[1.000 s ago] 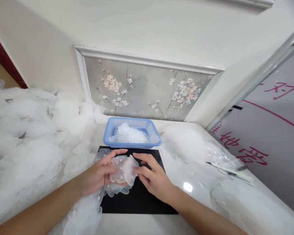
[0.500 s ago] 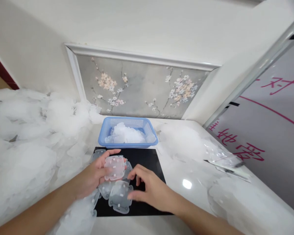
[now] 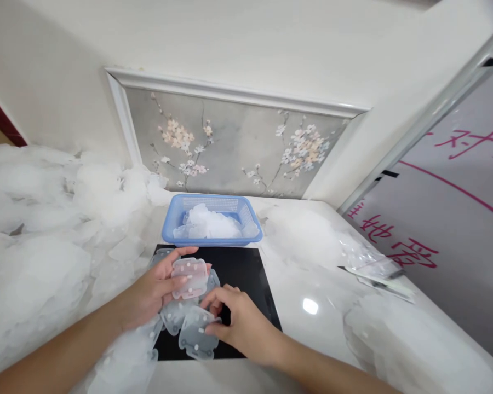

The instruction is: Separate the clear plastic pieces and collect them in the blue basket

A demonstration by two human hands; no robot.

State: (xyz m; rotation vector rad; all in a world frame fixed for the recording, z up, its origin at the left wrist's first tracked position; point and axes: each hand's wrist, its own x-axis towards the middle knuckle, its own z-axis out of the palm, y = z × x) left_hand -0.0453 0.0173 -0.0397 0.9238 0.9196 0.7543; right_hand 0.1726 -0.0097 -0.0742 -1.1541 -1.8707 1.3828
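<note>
My left hand [image 3: 152,293] is closed on a thin translucent plastic piece [image 3: 191,284] with a notched outline and small white dots. The thumb lies on its face, with fingers behind. Lower down, a similar plastic piece [image 3: 198,340] lies on the black mat [image 3: 240,273]. My right hand [image 3: 234,323] has its thumb and index finger at that piece's upper right corner, the tips a little apart. Under and between my hands, more such pieces [image 3: 175,314] overlap on the mat's left half. The fingers behind the held piece are mostly hidden.
Behind the mat stands a blue plastic basket [image 3: 211,242] with translucent pieces inside. Large heaps of similar pieces [image 3: 33,273] cover the left side. More piles [image 3: 304,235] lie to the right, near clear bags and a whiteboard [image 3: 447,219]. A wall with a floral panel [image 3: 234,142] closes the back.
My right hand has moved left, bringing its fingers onto the corner of the lower piece. My left hand still holds its piece in nearly the same place. The view has shifted slightly.
</note>
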